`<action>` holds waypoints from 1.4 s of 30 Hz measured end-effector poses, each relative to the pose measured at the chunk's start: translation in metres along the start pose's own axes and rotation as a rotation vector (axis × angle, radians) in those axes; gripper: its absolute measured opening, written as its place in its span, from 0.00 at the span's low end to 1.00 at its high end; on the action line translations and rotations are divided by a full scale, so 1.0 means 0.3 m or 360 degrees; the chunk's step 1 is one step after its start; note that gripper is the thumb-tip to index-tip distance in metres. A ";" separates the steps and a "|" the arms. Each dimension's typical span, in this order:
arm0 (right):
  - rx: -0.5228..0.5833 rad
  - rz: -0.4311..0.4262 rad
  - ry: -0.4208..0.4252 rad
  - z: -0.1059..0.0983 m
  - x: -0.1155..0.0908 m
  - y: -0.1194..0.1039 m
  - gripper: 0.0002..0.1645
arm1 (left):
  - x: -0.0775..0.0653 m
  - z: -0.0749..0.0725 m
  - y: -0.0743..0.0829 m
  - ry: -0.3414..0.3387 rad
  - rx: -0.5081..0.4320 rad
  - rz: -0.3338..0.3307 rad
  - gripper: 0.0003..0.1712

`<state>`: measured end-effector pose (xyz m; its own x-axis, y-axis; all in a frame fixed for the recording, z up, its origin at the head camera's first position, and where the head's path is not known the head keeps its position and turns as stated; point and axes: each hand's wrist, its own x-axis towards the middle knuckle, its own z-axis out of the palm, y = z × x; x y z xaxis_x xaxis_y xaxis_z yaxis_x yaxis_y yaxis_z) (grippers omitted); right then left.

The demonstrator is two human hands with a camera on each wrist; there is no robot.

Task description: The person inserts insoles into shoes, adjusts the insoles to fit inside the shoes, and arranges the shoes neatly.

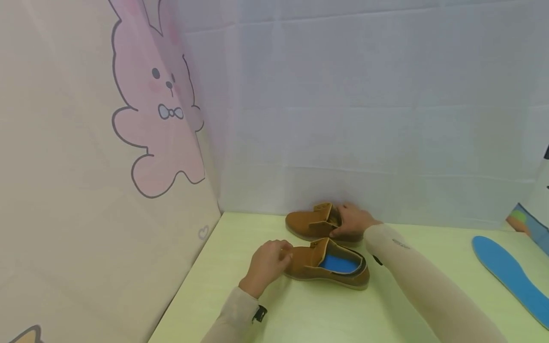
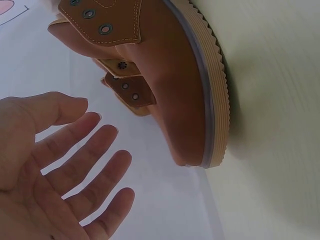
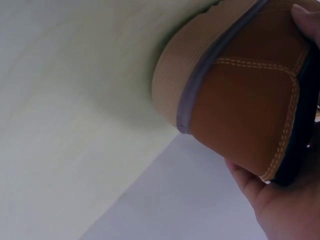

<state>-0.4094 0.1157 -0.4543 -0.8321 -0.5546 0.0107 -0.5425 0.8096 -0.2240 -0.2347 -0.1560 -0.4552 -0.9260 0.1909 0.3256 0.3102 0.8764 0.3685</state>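
Two brown lace-less shoes rest on the table, toes pointing left. My right hand [image 1: 352,220] grips the far shoe [image 1: 305,223] around its heel. In the right wrist view, the thumb lies on one side of the heel [image 3: 245,107] and fingers show on the other. The near shoe [image 1: 300,259] has a blue insole [image 1: 340,263] inside. My left hand [image 1: 268,262] is beside this shoe's toe. In the left wrist view, its fingers are spread and loosely bent, with nothing held, and the near shoe's eyelet flap [image 2: 112,22] shows above them.
A loose blue insole [image 1: 510,274] lies on the pale yellow table [image 1: 317,314] at the right. A white cloth wall [image 1: 364,119] rises just behind the far shoe. On the left stands a cream wall [image 1: 86,238] with a pink rabbit print.
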 end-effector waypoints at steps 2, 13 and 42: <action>0.0052 0.0009 -0.0001 0.007 -0.004 0.008 0.59 | -0.001 0.002 0.003 -0.0002 -0.0001 0.0001 0.09; 0.0051 -0.0014 0.0193 0.015 -0.049 0.028 0.52 | -0.004 -0.003 0.016 -0.0001 0.0013 0.0011 0.10; -0.0064 0.0375 0.0310 -0.066 -0.504 0.197 0.59 | 0.017 0.005 0.085 0.0127 -0.0035 0.0127 0.11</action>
<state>-0.3180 0.2514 -0.4498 -0.9399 -0.3063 0.1507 -0.3327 0.9208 -0.2036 -0.2320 -0.1320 -0.4454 -0.8783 0.2233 0.4227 0.3880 0.8496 0.3573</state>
